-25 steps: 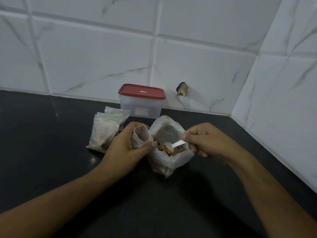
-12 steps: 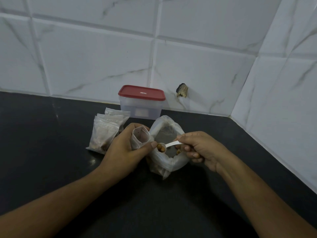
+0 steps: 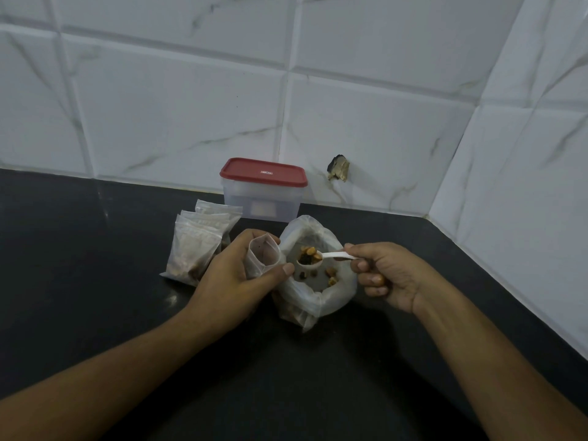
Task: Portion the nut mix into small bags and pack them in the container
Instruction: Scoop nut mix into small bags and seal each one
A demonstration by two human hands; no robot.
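My left hand (image 3: pixel 232 283) grips a small clear bag (image 3: pixel 262 257) and holds its mouth open and upright. My right hand (image 3: pixel 386 275) pinches the handle of a white plastic spoon (image 3: pixel 321 257). The spoon's bowl is heaped with nuts and raisins and hovers just right of the small bag's mouth, above the big open bag of nut mix (image 3: pixel 315 288). A few loose nuts show inside the big bag. Behind, against the wall, stands the clear container with a red lid (image 3: pixel 264 189), lid on.
Several filled small bags (image 3: pixel 197 243) lie in a pile left of my left hand on the black counter (image 3: pixel 79 281). White tiled walls meet in a corner at the right. A broken hole (image 3: pixel 339 168) marks the back wall.
The spoon has come up out of the big bag loaded with nut mix and moved left toward the small bag's mouth. My left hand has kept the small bag steady.
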